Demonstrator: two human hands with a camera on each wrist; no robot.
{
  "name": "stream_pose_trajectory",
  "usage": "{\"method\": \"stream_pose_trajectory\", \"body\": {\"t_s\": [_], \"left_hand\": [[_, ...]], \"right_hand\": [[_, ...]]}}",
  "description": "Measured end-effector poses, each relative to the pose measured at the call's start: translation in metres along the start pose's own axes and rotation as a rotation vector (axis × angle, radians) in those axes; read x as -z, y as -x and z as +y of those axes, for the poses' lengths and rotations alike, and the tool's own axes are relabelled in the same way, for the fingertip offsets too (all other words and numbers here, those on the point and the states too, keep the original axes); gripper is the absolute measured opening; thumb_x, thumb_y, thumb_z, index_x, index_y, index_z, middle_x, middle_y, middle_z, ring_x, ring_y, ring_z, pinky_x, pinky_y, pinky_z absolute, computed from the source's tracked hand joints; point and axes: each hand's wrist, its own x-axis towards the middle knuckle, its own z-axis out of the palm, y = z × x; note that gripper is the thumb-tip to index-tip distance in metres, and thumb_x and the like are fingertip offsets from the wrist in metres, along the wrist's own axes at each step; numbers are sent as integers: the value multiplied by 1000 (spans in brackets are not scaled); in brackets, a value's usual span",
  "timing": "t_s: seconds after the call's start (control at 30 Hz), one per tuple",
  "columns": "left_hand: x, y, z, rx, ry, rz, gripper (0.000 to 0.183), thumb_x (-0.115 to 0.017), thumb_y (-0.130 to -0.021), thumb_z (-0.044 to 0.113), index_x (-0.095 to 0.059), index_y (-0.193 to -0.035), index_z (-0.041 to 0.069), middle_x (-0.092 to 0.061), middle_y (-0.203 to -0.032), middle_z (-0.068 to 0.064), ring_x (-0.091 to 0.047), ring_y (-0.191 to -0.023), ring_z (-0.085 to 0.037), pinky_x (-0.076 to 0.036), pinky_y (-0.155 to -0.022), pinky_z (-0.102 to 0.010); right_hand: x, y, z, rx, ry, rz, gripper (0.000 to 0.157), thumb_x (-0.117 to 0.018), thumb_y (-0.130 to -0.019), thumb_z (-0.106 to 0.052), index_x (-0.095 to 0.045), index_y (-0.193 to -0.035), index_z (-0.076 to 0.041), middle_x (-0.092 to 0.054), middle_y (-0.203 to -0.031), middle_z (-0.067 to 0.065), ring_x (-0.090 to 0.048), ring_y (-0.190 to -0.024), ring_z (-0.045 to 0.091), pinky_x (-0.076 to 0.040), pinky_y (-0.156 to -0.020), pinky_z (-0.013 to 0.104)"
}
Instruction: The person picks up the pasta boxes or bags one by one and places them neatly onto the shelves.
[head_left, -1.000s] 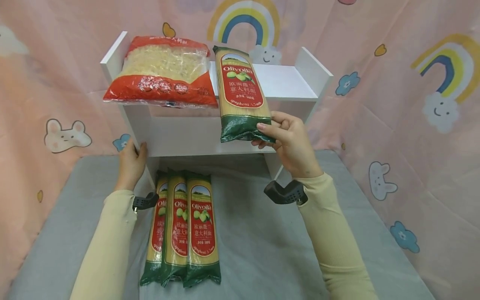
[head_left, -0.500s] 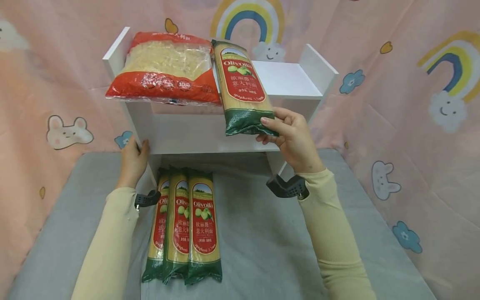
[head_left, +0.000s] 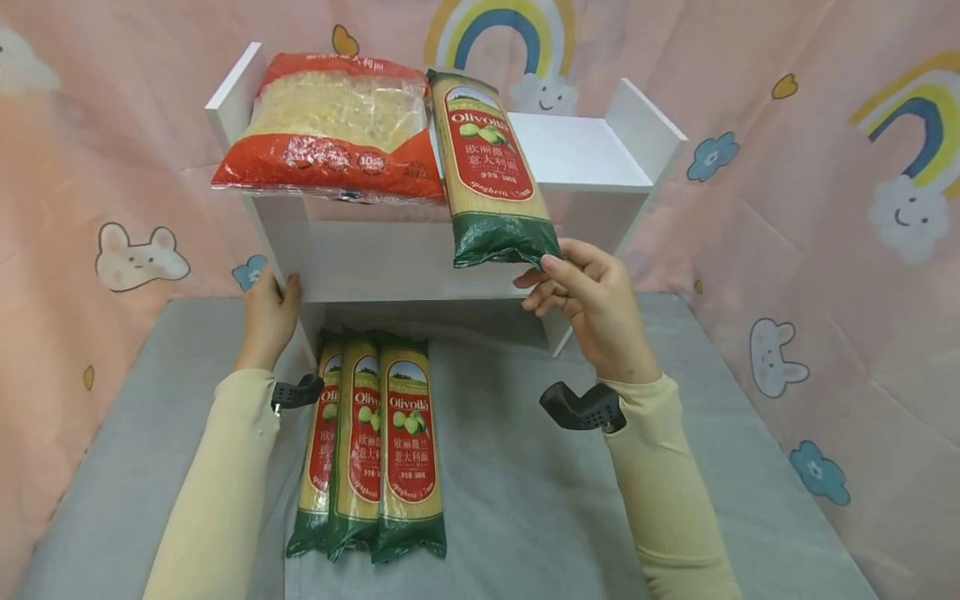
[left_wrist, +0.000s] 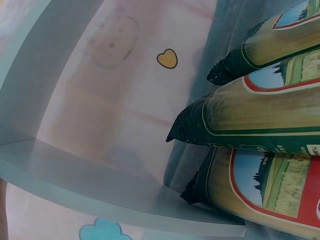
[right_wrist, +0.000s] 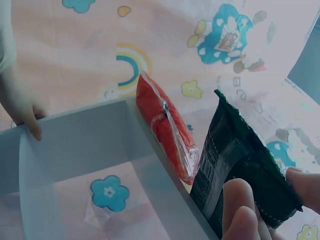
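Packet (head_left: 497,171) over shelf edge (head_left: 600,187), room rightward

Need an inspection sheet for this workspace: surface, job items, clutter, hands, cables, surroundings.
Surface: grey cloth, under white shelf.
Job items: upper spaghetti pack at the shelf's top, green end jutting past the front edge; red pasta bag beside it; three lower packs overlapping on the cloth.
Clutter: nothing seen.
Hands: left hand grips the shelf's side; right hand pinches the upper pack's green end.
Cables: nothing seen.
Surroundings: pink backdrop with rainbows, clouds.
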Motion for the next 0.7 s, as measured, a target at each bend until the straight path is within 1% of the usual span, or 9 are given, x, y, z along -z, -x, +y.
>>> {"method": "stream_pose_trajectory", "body": {"t_s": [0.13,0.27,0.4,0.53,0.7], "left_hand": [[0,0,0,-2,3,0,30,-39,-101,13,-49,-119,-9,-56,-114,-34,-57,-99,-47,-44,-75,-54],[0,0,1,-1,-1,1,30,-39,-101,13,-49,-118,-9,-57,-113,-34,-58,-96,-46,-44,-72,-52],[-1,-1,1,0,5,0,30,-39,-101,13,-49,-119,-9,-57,-113,-34,-58,-98,-46,-44,-73,-53],[0,-2,1,18,5,-8,31,-39,-101,14,-49,-119,-9,-56,-114,-34,-57,-99,-45,-44,-74,-52],[0,-1,0,44,-6,-17,32,-39,-101,15,-48,-119,-9,-56,-115,-33,-57,-99,-44,-43,-75,-52]], "right_hand": [[2,9,3,29,-4,3,18,-51,-91,1,-64,-103,-3,-70,-80,9,-63,-61,19,-49,-58,28],[4,18,9,31,4,4,21,-52,-90,4,-61,-109,2,-70,-82,10,-63,-62,20,-50,-60,29],[7,28,21,-18,53,-4,26,-55,-91,2,-58,-116,5,-70,-84,9,-64,-65,22,-51,-63,31],[7,38,39,-81,90,-38,25,-56,-91,0,-58,-116,5,-70,-86,7,-64,-68,21,-51,-65,32],[5,52,63,-154,90,-74,29,-56,-92,-2,-54,-119,8,-70,-87,4,-65,-70,19,-51,-66,32]]}}
